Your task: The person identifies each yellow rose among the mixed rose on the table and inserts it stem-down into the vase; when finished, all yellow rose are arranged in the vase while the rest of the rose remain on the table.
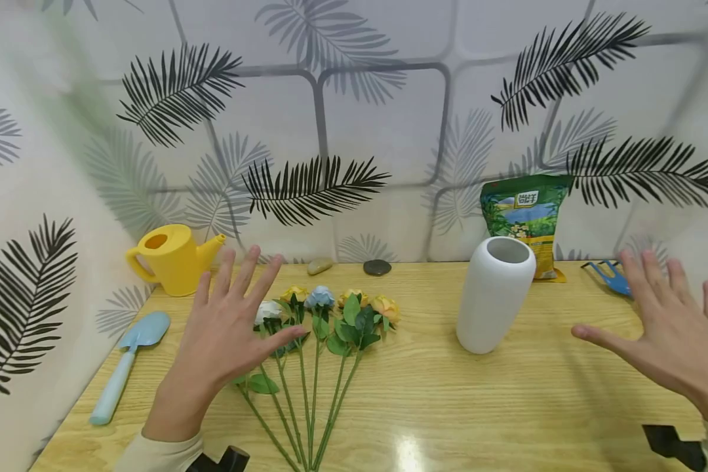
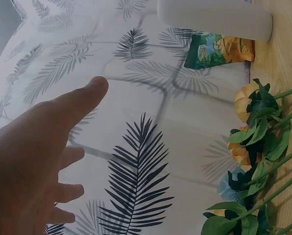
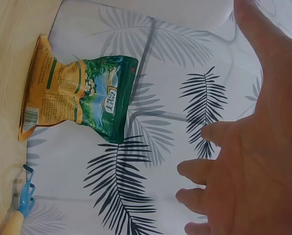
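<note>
Both hands hover over the wooden table with fingers straight and spread, holding nothing. In the head view my left hand is above the flower stems, partly covering them. Artificial flowers in white, yellow, blue and orange lie side by side, blooms towards the wall. Off to the right, my right hand is beside a blue hand rake and hides its handle in that view. Between the hands a tall white vase stands upright. Behind it a green and yellow bag leans near the wall.
A yellow watering can stands at the back left, with a light blue trowel in front of it. Two stones, one tan and one dark, lie along the back edge. A leaf-patterned cloth rises behind the table.
</note>
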`<state>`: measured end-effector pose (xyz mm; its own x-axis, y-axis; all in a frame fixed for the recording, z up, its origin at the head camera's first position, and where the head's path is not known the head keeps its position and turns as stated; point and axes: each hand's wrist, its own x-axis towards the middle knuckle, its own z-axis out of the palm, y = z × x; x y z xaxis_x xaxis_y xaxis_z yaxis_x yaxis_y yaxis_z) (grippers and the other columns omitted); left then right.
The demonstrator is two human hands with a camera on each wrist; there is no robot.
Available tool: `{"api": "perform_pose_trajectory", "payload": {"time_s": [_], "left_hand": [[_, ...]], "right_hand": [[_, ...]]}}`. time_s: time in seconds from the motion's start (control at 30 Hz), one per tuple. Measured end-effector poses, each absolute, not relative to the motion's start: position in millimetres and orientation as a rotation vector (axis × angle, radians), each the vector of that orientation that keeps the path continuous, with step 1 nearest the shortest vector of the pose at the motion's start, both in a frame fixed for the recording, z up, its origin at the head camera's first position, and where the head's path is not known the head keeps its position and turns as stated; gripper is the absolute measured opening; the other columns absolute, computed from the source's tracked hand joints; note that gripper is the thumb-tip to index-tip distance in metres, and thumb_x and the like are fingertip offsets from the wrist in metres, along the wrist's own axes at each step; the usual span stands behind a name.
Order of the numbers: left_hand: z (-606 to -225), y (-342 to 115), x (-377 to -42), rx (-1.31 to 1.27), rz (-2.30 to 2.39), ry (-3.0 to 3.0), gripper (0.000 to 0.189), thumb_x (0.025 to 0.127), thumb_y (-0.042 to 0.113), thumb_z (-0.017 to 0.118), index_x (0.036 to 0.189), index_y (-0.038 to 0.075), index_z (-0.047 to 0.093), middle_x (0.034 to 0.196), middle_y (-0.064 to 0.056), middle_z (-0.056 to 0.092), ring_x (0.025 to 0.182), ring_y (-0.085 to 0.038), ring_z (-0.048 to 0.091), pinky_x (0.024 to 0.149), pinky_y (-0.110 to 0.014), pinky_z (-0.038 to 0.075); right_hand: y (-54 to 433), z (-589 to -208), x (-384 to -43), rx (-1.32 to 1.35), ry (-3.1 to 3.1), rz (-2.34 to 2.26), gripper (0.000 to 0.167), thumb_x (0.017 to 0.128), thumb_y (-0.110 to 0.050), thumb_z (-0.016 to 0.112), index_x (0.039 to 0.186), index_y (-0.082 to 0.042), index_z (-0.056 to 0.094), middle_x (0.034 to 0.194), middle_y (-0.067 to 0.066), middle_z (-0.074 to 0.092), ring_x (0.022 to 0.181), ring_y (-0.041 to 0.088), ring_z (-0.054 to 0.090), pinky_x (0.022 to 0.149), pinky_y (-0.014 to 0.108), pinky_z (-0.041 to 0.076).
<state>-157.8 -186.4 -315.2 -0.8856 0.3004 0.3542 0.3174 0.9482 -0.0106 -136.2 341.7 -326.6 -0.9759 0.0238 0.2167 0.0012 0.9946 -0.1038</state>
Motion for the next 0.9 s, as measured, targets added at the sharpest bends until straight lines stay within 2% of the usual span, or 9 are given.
{"api": "perform_pose_trajectory", "payload": {"time_s": [0.17, 0.27, 0.37, 0.47, 0.53, 0.63, 0.77, 0.9], "left_hand": [[-317.5, -180.6, -158.7, -0.506, -0.068, -2.731, 0.095, 0.089, 0.068, 0.061, 0.163, 0.024, 0.02, 0.165, -0.015, 0.028, 0.146, -0.042, 0.034, 0.115, -0.062, 0.032], [-319.5, -175.8, -158.0, -0.535, -0.1, -2.742, 0.085, 0.092, 0.057, 0.065, 0.159, 0.016, 0.033, 0.161, -0.018, 0.036, 0.138, -0.042, 0.046, 0.11, -0.059, 0.041], [-322.7, -169.7, -157.1, -0.565, -0.151, -2.763, 0.069, 0.094, 0.047, 0.068, 0.149, 0.008, 0.049, 0.15, -0.019, 0.05, 0.13, -0.041, 0.055, 0.104, -0.057, 0.048], [-329.2, -162.1, -157.9, -0.609, -0.219, -2.78, 0.055, 0.094, 0.039, 0.07, 0.137, 0.006, 0.06, 0.132, -0.018, 0.065, 0.117, -0.037, 0.064, 0.095, -0.053, 0.055], [-336.0, -156.3, -159.2, -0.649, -0.253, -2.794, 0.047, 0.094, 0.035, 0.072, 0.131, 0.007, 0.065, 0.121, -0.015, 0.07, 0.107, -0.032, 0.069, 0.086, -0.048, 0.059], [-346.8, -146.8, -160.9, -0.731, -0.348, -2.814, 0.04, 0.092, 0.03, 0.074, 0.124, 0.008, 0.068, 0.112, -0.01, 0.073, 0.096, -0.026, 0.071, 0.076, -0.041, 0.06], [-360.2, -134.1, -162.5, -0.856, -0.562, -2.848, 0.03, 0.092, 0.022, 0.074, 0.117, 0.005, 0.069, 0.104, -0.009, 0.073, 0.089, -0.022, 0.07, 0.071, -0.034, 0.058], [-372.3, -121.9, -162.8, -0.908, -0.754, -2.889, 0.026, 0.092, 0.016, 0.074, 0.113, 0.001, 0.07, 0.101, -0.011, 0.073, 0.086, -0.024, 0.069, 0.068, -0.032, 0.056]], "right_hand": [[337.7, -321.4, -135.5, -0.016, -2.898, 0.205, 0.121, 0.087, -0.072, 0.06, 0.16, -0.011, -0.015, 0.161, 0.027, -0.021, 0.148, 0.054, -0.018, 0.117, 0.067, -0.019], [335.0, -319.4, -135.7, -0.002, -2.897, 0.229, 0.118, 0.089, -0.069, 0.059, 0.16, -0.007, -0.011, 0.161, 0.031, -0.018, 0.148, 0.054, -0.016, 0.118, 0.069, -0.013], [332.2, -318.1, -137.5, 0.002, -2.907, 0.238, 0.111, 0.091, -0.068, 0.058, 0.16, 0.002, 0.006, 0.16, 0.04, 0.002, 0.146, 0.062, 0.004, 0.115, 0.075, 0.007], [330.3, -318.6, -140.6, 0.003, -2.923, 0.279, 0.099, 0.093, -0.065, 0.058, 0.152, 0.01, 0.03, 0.15, 0.044, 0.029, 0.133, 0.065, 0.031, 0.102, 0.077, 0.029], [328.4, -320.5, -142.6, 0.006, -2.939, 0.303, 0.092, 0.094, -0.064, 0.057, 0.144, 0.012, 0.042, 0.141, 0.043, 0.042, 0.122, 0.064, 0.041, 0.092, 0.076, 0.036], [324.3, -326.4, -146.2, 0.042, -2.917, 0.381, 0.083, 0.094, -0.061, 0.061, 0.137, 0.009, 0.052, 0.133, 0.039, 0.054, 0.113, 0.058, 0.052, 0.085, 0.071, 0.043], [315.5, -334.5, -151.9, 0.081, -2.895, 0.574, 0.079, 0.095, -0.058, 0.062, 0.141, 0.005, 0.05, 0.132, 0.033, 0.058, 0.111, 0.051, 0.06, 0.082, 0.065, 0.049], [306.4, -343.0, -156.9, 0.087, -2.84, 0.826, 0.082, 0.096, -0.052, 0.064, 0.152, 0.001, 0.037, 0.139, 0.031, 0.055, 0.116, 0.051, 0.061, 0.084, 0.061, 0.055]]}}
